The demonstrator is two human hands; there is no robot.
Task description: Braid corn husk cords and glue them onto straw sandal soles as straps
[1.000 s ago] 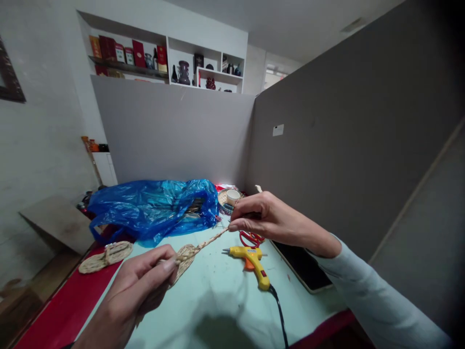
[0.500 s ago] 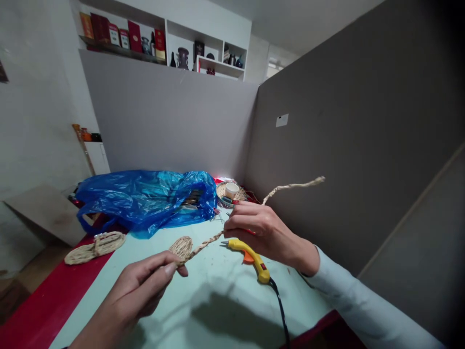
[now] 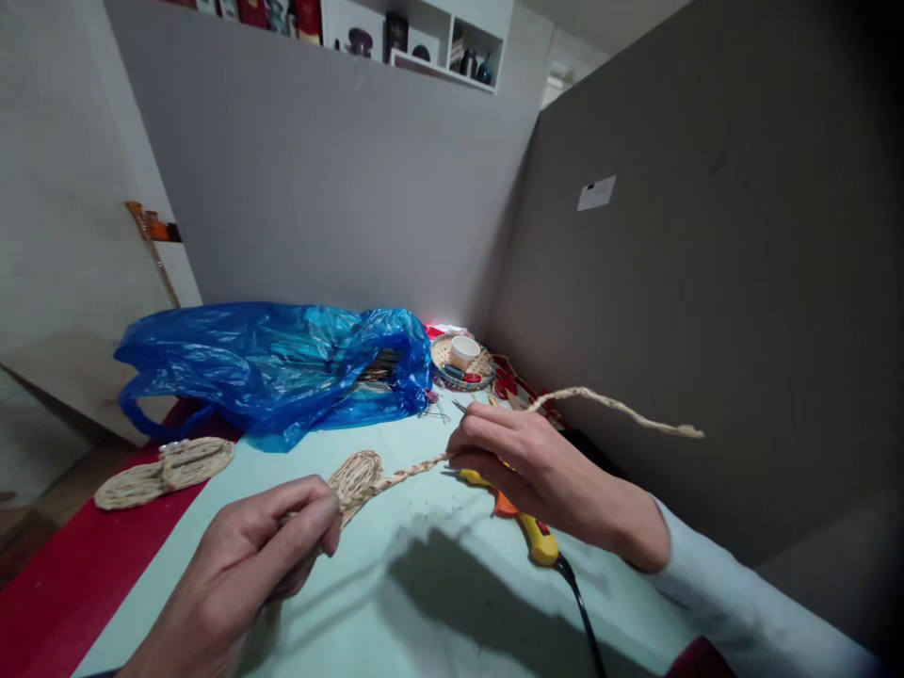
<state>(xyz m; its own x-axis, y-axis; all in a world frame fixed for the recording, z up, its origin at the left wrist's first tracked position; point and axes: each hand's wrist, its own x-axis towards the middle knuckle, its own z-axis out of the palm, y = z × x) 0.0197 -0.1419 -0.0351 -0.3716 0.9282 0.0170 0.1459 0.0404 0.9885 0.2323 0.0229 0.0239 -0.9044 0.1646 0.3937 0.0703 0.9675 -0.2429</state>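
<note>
Left of the yellow glue gun [image 3: 540,544], the fingers of the left hand [image 3: 258,556] pinch an apparently part-wound straw coil [image 3: 359,474]. The right hand [image 3: 547,461] grips its braided cord [image 3: 415,468], a loose tail [image 3: 614,403] left unwound.

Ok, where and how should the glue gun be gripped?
Probably by the glue gun's handle, from the near right: it slants that way, cable trailing off its end, while the nozzle points left and the right hand partly covers the middle.
</note>
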